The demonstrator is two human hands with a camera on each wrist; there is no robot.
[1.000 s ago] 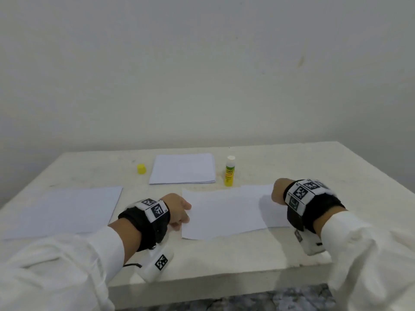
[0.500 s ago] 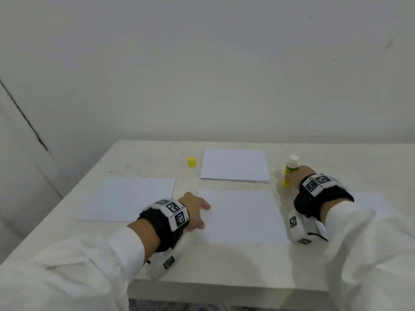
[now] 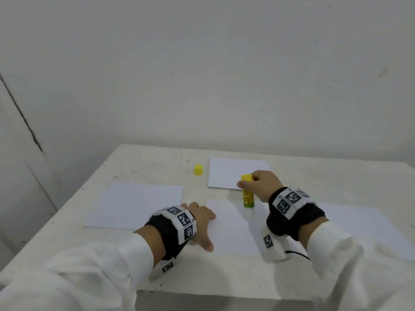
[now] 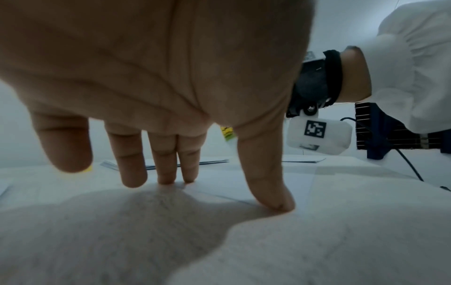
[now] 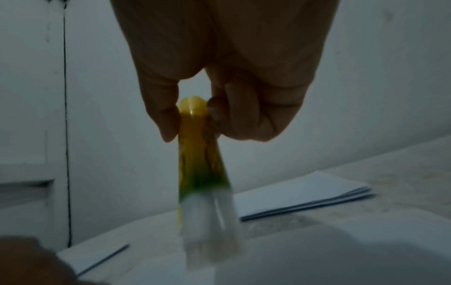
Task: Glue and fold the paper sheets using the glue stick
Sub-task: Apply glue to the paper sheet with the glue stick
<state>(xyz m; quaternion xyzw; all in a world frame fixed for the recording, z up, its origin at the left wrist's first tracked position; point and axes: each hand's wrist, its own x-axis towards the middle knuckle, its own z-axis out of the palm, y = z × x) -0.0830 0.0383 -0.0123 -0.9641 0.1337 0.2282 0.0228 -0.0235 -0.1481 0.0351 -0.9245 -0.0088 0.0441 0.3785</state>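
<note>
Since the earlier frame, right hand [image 3: 261, 185] has inverted the glue stick [image 3: 247, 194], pinching its base; long axis vertical, tip over the paper sheet [image 3: 233, 230]. Left hand [image 3: 198, 221], fingers flat, pins that sheet's left edge on the desk [image 3: 139, 167].

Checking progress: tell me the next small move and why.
Probably lower the glue stick and rub it along the sheet: the right hand holds it uncapped, tip down over the sheet, and the left hand pins the sheet's edge flat.

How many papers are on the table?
4 places: one sheet at left, one under the left hand, a stack at the back, one at right. The stack hides more.
</note>
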